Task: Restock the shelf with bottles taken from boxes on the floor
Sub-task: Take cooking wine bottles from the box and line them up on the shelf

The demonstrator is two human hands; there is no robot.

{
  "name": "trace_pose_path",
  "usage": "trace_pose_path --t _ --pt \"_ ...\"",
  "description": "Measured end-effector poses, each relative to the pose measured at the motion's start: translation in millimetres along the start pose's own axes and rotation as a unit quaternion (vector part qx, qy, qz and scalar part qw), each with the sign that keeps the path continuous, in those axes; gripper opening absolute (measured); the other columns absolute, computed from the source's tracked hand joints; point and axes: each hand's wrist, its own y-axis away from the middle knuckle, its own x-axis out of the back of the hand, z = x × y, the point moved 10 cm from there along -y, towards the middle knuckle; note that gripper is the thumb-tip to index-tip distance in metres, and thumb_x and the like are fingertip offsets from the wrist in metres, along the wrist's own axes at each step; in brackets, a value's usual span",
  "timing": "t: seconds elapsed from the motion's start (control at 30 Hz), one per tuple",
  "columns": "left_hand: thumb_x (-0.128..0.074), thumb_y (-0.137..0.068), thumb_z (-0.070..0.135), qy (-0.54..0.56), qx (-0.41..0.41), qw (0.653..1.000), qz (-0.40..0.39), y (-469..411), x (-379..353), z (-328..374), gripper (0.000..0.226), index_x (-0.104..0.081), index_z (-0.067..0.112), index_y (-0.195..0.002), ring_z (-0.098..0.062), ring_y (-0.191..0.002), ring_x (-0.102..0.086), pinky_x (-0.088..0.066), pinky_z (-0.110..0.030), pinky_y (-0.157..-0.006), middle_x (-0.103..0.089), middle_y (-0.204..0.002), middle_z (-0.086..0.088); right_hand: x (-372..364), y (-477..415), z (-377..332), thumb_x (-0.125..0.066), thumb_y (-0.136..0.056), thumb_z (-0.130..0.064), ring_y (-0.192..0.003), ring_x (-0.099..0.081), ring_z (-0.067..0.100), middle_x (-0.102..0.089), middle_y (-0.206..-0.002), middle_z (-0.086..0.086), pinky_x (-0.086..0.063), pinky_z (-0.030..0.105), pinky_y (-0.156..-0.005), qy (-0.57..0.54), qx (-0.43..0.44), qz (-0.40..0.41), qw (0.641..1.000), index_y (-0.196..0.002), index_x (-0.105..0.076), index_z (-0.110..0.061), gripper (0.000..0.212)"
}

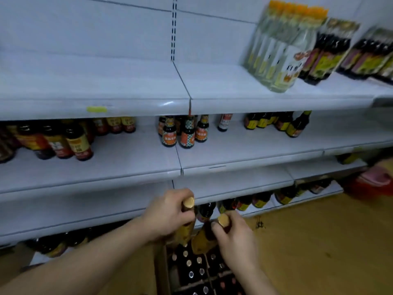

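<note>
White store shelving (106, 86) fills the view in several tiers above a wood-look floor (319, 241). An open cardboard box (161, 262) sits on the floor at the foot of the shelving, with capped dark bottles standing in its divider cells.

Left hand (168, 211): fingers curled round the neck of a gold-capped bottle (187, 228), held upright above the box's rear edge, in front of the lower shelf edges.

Right hand (236, 237): fingers curled round the neck of a second gold-capped bottle (201, 241), tilted, base just over the box.

Clear orange-capped bottles (276, 50) stand at the right end of the upper shelf. Small dark sauce bottles (187, 133) stand near the middle shelf's centre joint.
</note>
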Motion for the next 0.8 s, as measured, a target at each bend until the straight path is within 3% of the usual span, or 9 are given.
trace_pose_path --t 0.23,0.43,0.7,0.8 --pt "-0.066 -0.071 0.047 0.078 0.016 0.996 0.032 2 77 32 0.027 -0.062 0.040 -0.096 -0.006 -0.076 -0.062 -0.057 -0.040 -0.070 -0.066 -0.081 0.013 72 0 -61 -0.064 -0.088 -0.054 -0.081 -0.058 0.006 -0.063 -0.086 -0.011 -0.050 0.036 -0.071 0.003 0.066 0.016 0.998 -0.091 -0.055 -0.033 0.024" --pt "-0.066 -0.064 0.050 0.111 0.014 0.993 0.040 13 122 48 0.027 -0.065 0.041 -0.089 -0.009 -0.073 -0.062 -0.056 -0.044 -0.072 -0.065 -0.075 0.012 103 3 -105 -0.064 -0.088 -0.051 -0.073 -0.057 0.009 -0.060 -0.078 -0.008 -0.045 0.036 -0.063 0.004 0.110 0.030 0.994 -0.084 -0.053 -0.031 0.024" --pt "-0.073 -0.074 0.032 0.118 0.001 0.991 0.063 32 181 54 0.015 -0.066 0.037 -0.087 -0.008 -0.069 -0.058 -0.049 -0.033 -0.065 -0.062 -0.073 0.011 115 -5 -153 -0.064 -0.084 -0.050 -0.074 -0.059 0.010 -0.063 -0.078 -0.006 -0.051 0.041 -0.066 -0.034 0.142 0.044 0.988 -0.084 -0.057 -0.030 0.022" --pt "-0.072 -0.071 0.036 0.104 -0.001 0.993 0.064 39 205 53 0.015 -0.066 0.039 -0.085 -0.008 -0.069 -0.058 -0.048 -0.031 -0.066 -0.062 -0.073 0.011 114 -6 -176 -0.066 -0.083 -0.049 -0.072 -0.058 0.012 -0.061 -0.074 -0.005 -0.049 0.041 -0.062 -0.043 0.165 0.044 0.984 -0.080 -0.055 -0.028 0.023"
